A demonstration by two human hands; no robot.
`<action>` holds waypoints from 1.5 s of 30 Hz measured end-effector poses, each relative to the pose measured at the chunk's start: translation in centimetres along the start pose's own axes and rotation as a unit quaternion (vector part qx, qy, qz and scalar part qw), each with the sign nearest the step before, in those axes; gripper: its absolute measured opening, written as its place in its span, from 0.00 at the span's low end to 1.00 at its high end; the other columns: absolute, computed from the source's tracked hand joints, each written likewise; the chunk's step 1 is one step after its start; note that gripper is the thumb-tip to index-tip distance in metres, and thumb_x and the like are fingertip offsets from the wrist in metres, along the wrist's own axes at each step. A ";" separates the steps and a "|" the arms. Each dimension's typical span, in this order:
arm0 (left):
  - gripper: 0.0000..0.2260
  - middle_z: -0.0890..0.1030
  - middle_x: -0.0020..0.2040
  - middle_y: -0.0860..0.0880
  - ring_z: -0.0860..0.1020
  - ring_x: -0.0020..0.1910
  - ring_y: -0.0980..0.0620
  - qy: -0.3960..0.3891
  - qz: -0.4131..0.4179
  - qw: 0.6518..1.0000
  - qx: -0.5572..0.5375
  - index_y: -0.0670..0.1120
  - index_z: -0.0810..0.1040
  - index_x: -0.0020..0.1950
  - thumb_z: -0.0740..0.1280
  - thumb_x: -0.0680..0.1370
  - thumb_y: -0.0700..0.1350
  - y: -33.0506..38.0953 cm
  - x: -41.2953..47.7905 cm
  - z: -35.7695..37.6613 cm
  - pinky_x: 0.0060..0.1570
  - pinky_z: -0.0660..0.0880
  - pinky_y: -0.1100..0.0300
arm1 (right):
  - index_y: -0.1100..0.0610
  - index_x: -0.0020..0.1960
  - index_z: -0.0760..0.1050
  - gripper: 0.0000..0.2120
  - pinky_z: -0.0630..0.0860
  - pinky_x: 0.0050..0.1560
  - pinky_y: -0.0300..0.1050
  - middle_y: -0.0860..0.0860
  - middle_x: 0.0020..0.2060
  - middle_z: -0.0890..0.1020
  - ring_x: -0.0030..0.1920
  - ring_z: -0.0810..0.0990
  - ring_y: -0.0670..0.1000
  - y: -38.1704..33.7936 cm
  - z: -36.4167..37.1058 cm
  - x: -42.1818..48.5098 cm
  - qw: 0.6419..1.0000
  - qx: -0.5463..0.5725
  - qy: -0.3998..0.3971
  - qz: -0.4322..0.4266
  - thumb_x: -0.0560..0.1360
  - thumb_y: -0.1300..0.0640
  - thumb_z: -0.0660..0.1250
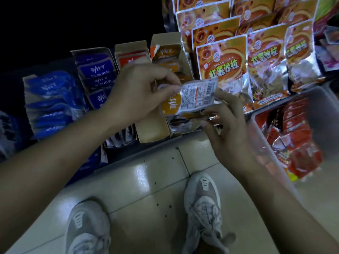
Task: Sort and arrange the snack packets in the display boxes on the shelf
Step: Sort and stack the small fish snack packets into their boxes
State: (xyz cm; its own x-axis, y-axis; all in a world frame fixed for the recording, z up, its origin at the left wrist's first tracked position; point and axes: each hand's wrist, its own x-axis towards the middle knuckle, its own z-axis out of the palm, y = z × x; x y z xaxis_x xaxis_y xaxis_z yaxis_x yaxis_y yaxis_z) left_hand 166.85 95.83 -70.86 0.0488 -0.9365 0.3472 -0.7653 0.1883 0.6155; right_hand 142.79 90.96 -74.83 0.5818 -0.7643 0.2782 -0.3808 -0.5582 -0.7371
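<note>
My left hand pinches a small orange and white snack packet by its left end, barcode side up, above the shelf's front edge. My right hand is just below and right of it, with its fingers curled under a few more packets of the same kind. Behind the hands stands an open cardboard display box with orange packets. To its left are a box of red-orange packets and two boxes of blue packets.
Large orange sweet-potato snack bags hang in rows at the upper right. A clear bin of red packets sits at the right. Pale floor tiles and my two grey sneakers lie below the shelf edge.
</note>
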 end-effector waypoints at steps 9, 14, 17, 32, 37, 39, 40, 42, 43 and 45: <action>0.10 0.81 0.43 0.58 0.78 0.41 0.61 -0.119 -0.019 0.993 0.009 0.50 0.84 0.59 0.71 0.79 0.50 0.8 1.6 -0.3 0.45 0.78 0.55 | 0.60 0.59 0.77 0.13 0.79 0.51 0.47 0.52 0.63 0.73 0.59 0.77 0.53 0.3 1.0 -0.5 0.999 0.030 0.005 0.024 0.75 0.65 0.71; 0.05 0.80 0.47 0.62 0.81 0.46 0.59 -0.138 -0.063 0.981 -0.124 0.46 0.81 0.57 0.68 0.82 0.41 0.2 -0.1 -1.4 0.41 0.80 0.64 | 0.57 0.58 0.79 0.12 0.78 0.57 0.56 0.49 0.58 0.80 0.61 0.79 0.52 0.5 1.3 -1.3 0.998 0.051 -0.007 0.040 0.76 0.64 0.71; 0.07 0.83 0.51 0.55 0.82 0.47 0.60 -0.138 -0.076 0.977 -0.146 0.45 0.82 0.56 0.67 0.82 0.37 0.0 -1.4 -1.8 0.43 0.80 0.66 | 0.58 0.57 0.79 0.11 0.78 0.58 0.55 0.50 0.56 0.81 0.59 0.80 0.52 0.4 1.2 -1.9 0.997 0.054 -0.007 0.048 0.76 0.65 0.71; 0.12 0.83 0.51 0.45 0.81 0.51 0.47 0.049 -0.074 0.988 -0.130 0.42 0.82 0.60 0.74 0.76 0.38 0.8 -5.8 -1.1 0.53 0.80 0.49 | 0.63 0.55 0.79 0.11 0.72 0.58 0.37 0.58 0.59 0.77 0.60 0.78 0.52 0.1 1.6 -3.1 0.999 0.007 0.039 0.017 0.73 0.69 0.72; 0.08 0.79 0.46 0.47 0.78 0.49 0.54 0.133 -0.060 0.980 -0.132 0.45 0.81 0.56 0.74 0.78 0.41 2.0 -4.9 -1.7 0.49 0.77 0.57 | 0.63 0.55 0.79 0.11 0.76 0.57 0.43 0.56 0.58 0.78 0.60 0.78 0.51 0.1 1.7 -3.4 0.998 0.024 0.047 0.024 0.73 0.68 0.72; 0.08 0.81 0.47 0.44 0.81 0.49 0.48 0.134 -0.081 0.974 -0.165 0.43 0.80 0.57 0.73 0.79 0.41 2.1 -4.8 -1.8 0.51 0.80 0.50 | 0.63 0.56 0.78 0.12 0.77 0.56 0.50 0.56 0.57 0.79 0.60 0.78 0.52 0.0 1.7 -3.5 0.998 0.040 0.050 0.026 0.73 0.68 0.72; 0.08 0.82 0.48 0.42 0.82 0.49 0.44 0.135 -0.089 0.971 -0.179 0.42 0.80 0.57 0.72 0.79 0.41 2.2 -4.7 -1.7 0.51 0.81 0.48 | 0.63 0.57 0.78 0.13 0.77 0.55 0.52 0.56 0.56 0.79 0.59 0.78 0.53 0.0 1.7 -3.5 0.997 0.047 0.052 0.028 0.73 0.68 0.72; 0.08 0.83 0.49 0.42 0.83 0.48 0.44 0.131 -0.100 0.968 -0.191 0.42 0.81 0.57 0.72 0.79 0.41 2.2 -4.6 -1.3 0.50 0.81 0.50 | 0.62 0.59 0.76 0.15 0.77 0.53 0.56 0.55 0.55 0.79 0.57 0.79 0.54 -0.1 1.7 -3.6 0.996 0.062 0.054 0.037 0.73 0.68 0.72; 0.08 0.83 0.48 0.44 0.83 0.48 0.46 0.121 -0.105 0.969 -0.190 0.43 0.82 0.57 0.73 0.79 0.41 2.1 -4.6 -1.0 0.49 0.81 0.51 | 0.62 0.59 0.76 0.16 0.78 0.53 0.57 0.55 0.55 0.79 0.56 0.79 0.55 -0.1 1.8 -3.6 0.995 0.073 0.054 0.046 0.73 0.68 0.72; 0.09 0.85 0.49 0.47 0.83 0.49 0.50 0.085 -0.118 0.973 -0.178 0.43 0.83 0.58 0.73 0.78 0.41 1.9 -4.5 0.0 0.50 0.81 0.52 | 0.61 0.61 0.74 0.18 0.78 0.54 0.57 0.55 0.55 0.79 0.56 0.80 0.54 -0.2 1.9 -3.7 0.992 0.091 0.056 0.071 0.73 0.67 0.72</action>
State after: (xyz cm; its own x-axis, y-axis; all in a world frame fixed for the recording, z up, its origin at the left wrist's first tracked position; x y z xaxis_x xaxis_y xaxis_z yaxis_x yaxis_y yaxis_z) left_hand 165.23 100.42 -71.27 0.3242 -0.9096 0.2599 -0.4499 0.0934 0.8882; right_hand 142.11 94.48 -76.88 0.4441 -0.8675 0.2239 -0.3108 -0.3836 -0.8696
